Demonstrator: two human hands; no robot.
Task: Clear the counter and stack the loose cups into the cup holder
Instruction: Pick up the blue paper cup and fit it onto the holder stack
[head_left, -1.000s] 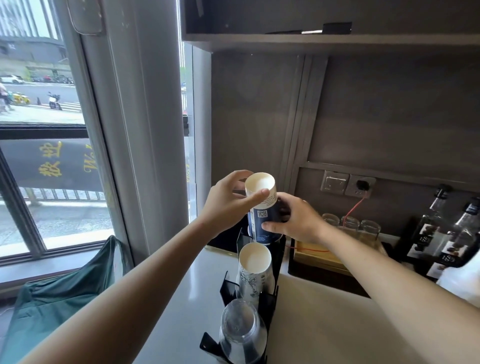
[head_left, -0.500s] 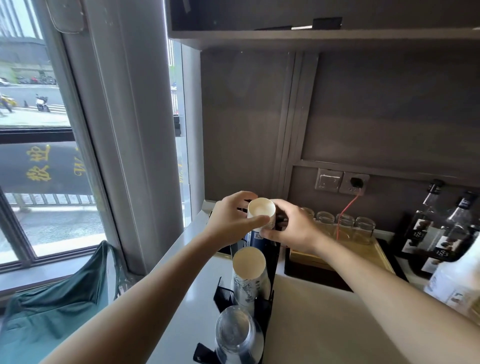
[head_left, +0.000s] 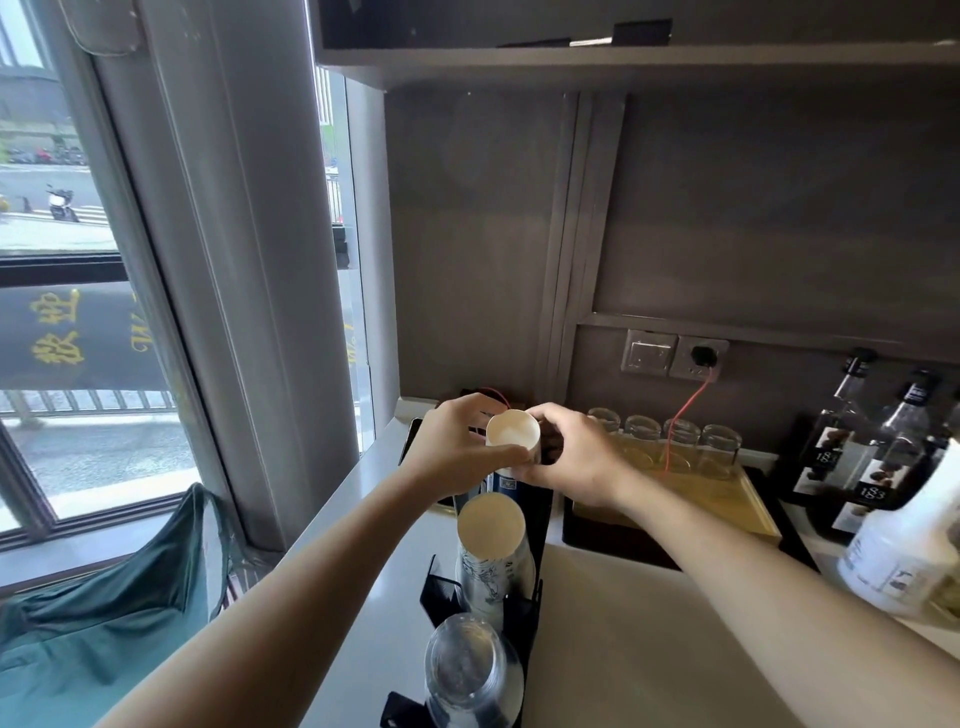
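Note:
A black cup holder (head_left: 530, 608) stands on the white counter (head_left: 623, 649) and holds three upside-down stacks. At its far slot sits a stack of blue paper cups (head_left: 505, 482), whose top cup (head_left: 511, 435) shows its white base. My left hand (head_left: 457, 447) grips that stack from the left and my right hand (head_left: 571, 462) grips it from the right. In the middle slot is a stack of white patterned paper cups (head_left: 491, 551). The near slot holds clear plastic cups (head_left: 470, 675).
A yellow tray (head_left: 727, 499) with several upturned glasses (head_left: 680, 447) stands at the back. Dark bottles (head_left: 852, 441) and a white bottle (head_left: 904, 545) are at the right. A red cable (head_left: 685, 410) hangs from the wall socket. A green bag (head_left: 104, 623) lies left, below the window.
Both hands have lowered the blue cup stack down into the far slot of the holder; less of the blue side shows now. The camera has tilted upward slightly.

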